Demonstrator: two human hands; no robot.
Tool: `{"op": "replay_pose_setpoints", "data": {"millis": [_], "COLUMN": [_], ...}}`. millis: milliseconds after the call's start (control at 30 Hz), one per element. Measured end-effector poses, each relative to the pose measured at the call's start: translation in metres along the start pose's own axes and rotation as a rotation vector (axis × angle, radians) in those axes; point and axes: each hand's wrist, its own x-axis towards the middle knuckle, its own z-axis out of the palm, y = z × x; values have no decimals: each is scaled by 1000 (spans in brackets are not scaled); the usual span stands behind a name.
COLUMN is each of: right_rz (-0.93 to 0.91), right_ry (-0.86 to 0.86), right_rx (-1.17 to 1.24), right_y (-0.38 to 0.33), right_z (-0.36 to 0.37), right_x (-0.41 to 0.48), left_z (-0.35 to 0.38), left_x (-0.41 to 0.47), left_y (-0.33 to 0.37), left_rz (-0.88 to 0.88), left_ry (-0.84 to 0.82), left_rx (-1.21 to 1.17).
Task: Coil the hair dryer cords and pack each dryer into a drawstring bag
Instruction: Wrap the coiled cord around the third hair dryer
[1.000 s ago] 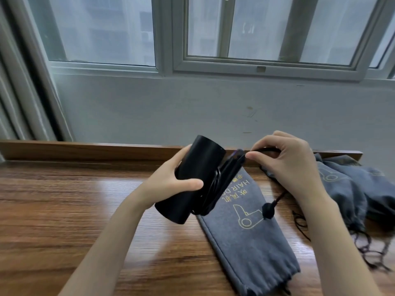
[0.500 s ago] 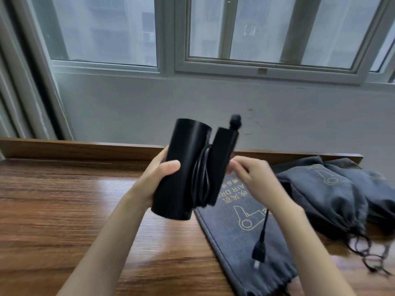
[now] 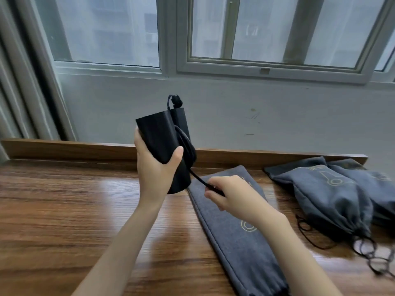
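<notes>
My left hand [image 3: 158, 169] grips a black hair dryer [image 3: 162, 142] held upright above the wooden table [image 3: 64, 210], its handle folded against the barrel. The black cord [image 3: 188, 148] is looped around the dryer's right side. The cord's free end runs down into my right hand [image 3: 230, 195], which pinches it just above an empty flat grey drawstring bag [image 3: 239, 242] printed with a gold dryer logo. The plug is hidden in my right hand.
Two filled grey drawstring bags [image 3: 329, 193] lie at the right of the table, their dark strings [image 3: 363, 251] trailing toward the front edge. A raised wooden ledge [image 3: 64, 148] runs along the back below the wall and window.
The dryer has been lifted and turned more upright in my left hand. My right hand has dropped lower and to the right, now pulling the cord's end taut over the flat bag.
</notes>
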Motion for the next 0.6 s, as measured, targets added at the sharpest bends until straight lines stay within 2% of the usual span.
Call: {"op": "replay_pose_setpoints", "data": {"millis": [133, 200, 267, 400, 600], "right_rz": [-61, -67, -71, -81, -41], "right_ry": [248, 361, 409, 425, 409], "right_rx": [-218, -226, -64, 351, 564], "right_y": [-5, -1, 7, 20, 28], "right_z": [-10, -17, -25, -37, -37], "right_x": [-2, -4, -7, -9, -10], "left_z": [-8, -7, -5, -1, -7], "left_x": [6, 5, 3, -3, 1], "left_y": [4, 8, 9, 12, 16], "left_rz": [167, 238, 249, 116, 22], "left_ry": [-186, -333, -484, -719, -803], "left_rx": [315, 424, 417, 209, 118]}}
